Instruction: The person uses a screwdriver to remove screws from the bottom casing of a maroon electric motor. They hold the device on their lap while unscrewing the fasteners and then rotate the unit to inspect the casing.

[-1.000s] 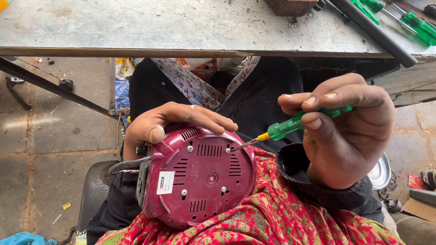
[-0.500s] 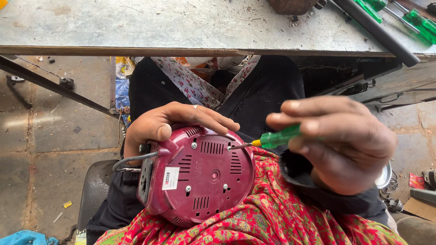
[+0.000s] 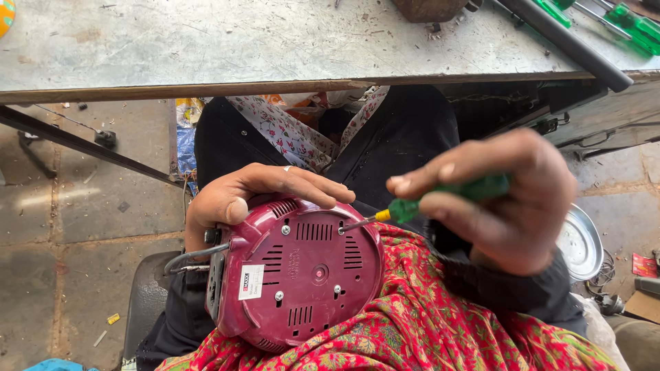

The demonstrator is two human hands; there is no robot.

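Maroon round appliance (image 3: 302, 275) lies bottom-up on the person's lap, on red flowery cloth (image 3: 440, 330). Left hand (image 3: 254, 196) holds its top rim, fingers spread & curled over it. Right hand (image 3: 502, 199) pinches a green screwdriver (image 3: 419, 205) w/ thumb & fingers; tip sits at a screw hole. Best keep the tip straight in, push firm, so it won't slip

Scuffed grey workbench (image 3: 206, 41) above a paved stone floor (image 3: 69, 227) (sunlit in patches).
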